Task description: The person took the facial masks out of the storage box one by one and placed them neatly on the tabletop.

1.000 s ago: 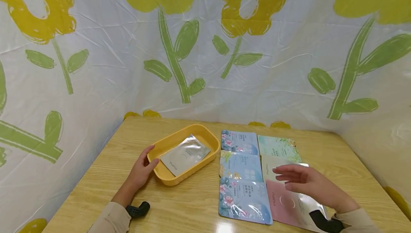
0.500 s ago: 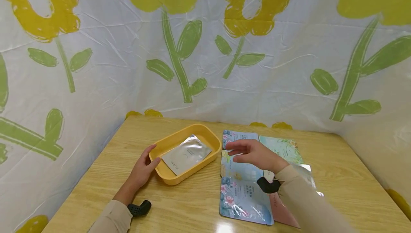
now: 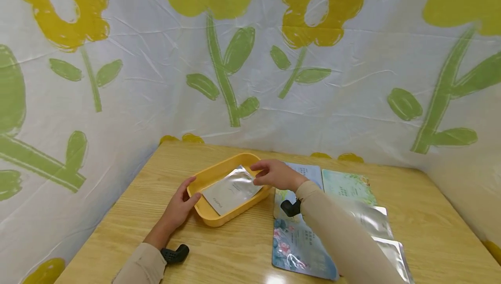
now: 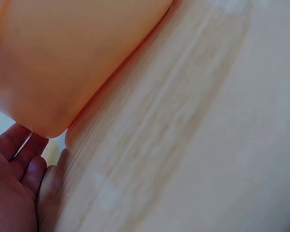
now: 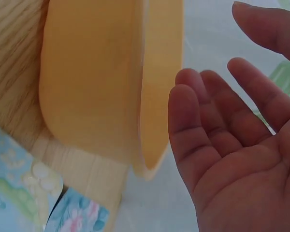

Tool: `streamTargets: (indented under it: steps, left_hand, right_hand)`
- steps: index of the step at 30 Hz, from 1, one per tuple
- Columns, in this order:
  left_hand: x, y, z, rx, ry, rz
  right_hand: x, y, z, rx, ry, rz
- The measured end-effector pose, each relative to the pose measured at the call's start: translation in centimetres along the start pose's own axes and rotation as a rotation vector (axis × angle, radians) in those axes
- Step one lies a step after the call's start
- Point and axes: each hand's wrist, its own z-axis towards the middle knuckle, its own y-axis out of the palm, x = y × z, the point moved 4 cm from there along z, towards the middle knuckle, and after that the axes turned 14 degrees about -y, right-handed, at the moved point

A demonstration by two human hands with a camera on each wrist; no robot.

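Observation:
My left hand (image 3: 181,205) holds the left end of a yellow plastic tray (image 3: 214,222), thumb on the near side and fingers at the far corner. In the left wrist view its fingers (image 4: 31,142) touch the tray's outer wall (image 4: 77,58). Inside the tray lies a flat silver-and-white face mask packet (image 3: 231,190). My right hand (image 3: 277,174) hovers at the tray's right end, fingers spread loosely and holding nothing. The right wrist view shows its palm and fingers (image 5: 186,121) beside the tray rim (image 5: 157,140).
Right of the tray, several packets lie in two columns: blue floral ones (image 3: 291,249), a green one (image 3: 346,186) and silver-edged ones (image 3: 377,221). My right forearm covers part of them. Behind the wooden table (image 3: 235,253) hangs a flower-patterned cloth (image 3: 332,123).
My right hand has moved left from above the right-hand packets to the tray's right end. My left hand stays on the tray. The view has shifted slightly.

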Motion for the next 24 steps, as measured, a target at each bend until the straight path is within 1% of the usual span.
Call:
streamTargets:
  steps: [3, 7, 10, 12, 18, 24]
  left_hand:
    - [0.0, 0.1, 0.0, 0.002, 0.003, -0.006]
    - [-0.3, 0.2, 0.1, 0.006, -0.010, -0.006]
    - [-0.4, 0.2, 0.2, 0.012, -0.017, -0.002]
    - [-0.5, 0.3, 0.3, 0.015, -0.016, -0.002]
    - [-0.2, 0.1, 0.2, 0.031, -0.028, 0.017]
    - [-0.1, 0.1, 0.1, 0.042, -0.004, 0.025]
  right_hand:
    - [0.3, 0.5, 1.2, -0.008, 0.008, -0.024]
    - [0.9, 1.2, 2.5, -0.017, 0.025, -0.023]
    - [1.6, 1.8, 3.4, -0.010, 0.052, -0.003]
    - [2.1, 2.1, 3.8, 0.002, 0.065, -0.011]
    - [2.8, 2.7, 4.9, 0.018, 0.107, -0.063]
    - [3.4, 3.0, 5.6, 0.003, 0.157, -0.100]
